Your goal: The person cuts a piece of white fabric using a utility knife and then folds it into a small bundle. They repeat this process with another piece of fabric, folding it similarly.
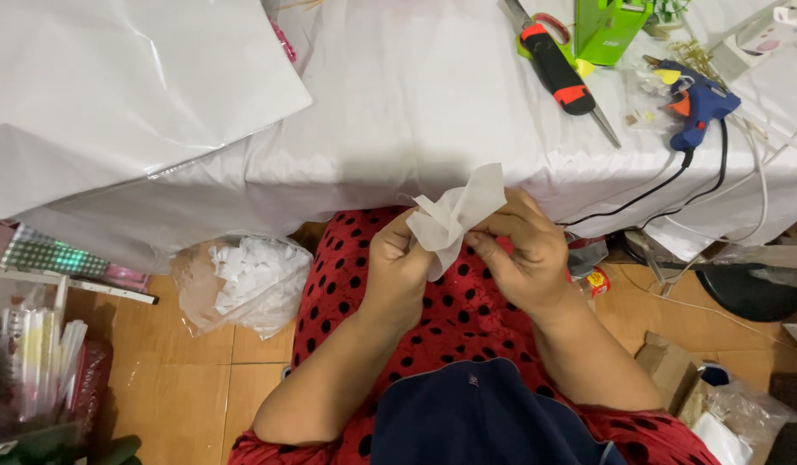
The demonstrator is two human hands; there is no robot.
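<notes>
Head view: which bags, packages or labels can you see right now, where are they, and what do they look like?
Clear plastic bag: floor, left of the knees, full of white paper pieces.
Small labelled container: floor by the right hand, red and yellow.
Cardboard box: floor, lower right, brown.
Clear bag: lower right corner, crumpled.

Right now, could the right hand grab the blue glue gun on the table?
Probably yes, but not while busy. The right hand and the left hand both pinch the white fabric piece. The blue glue gun lies uncovered on the white table on that side, nothing between them.
</notes>
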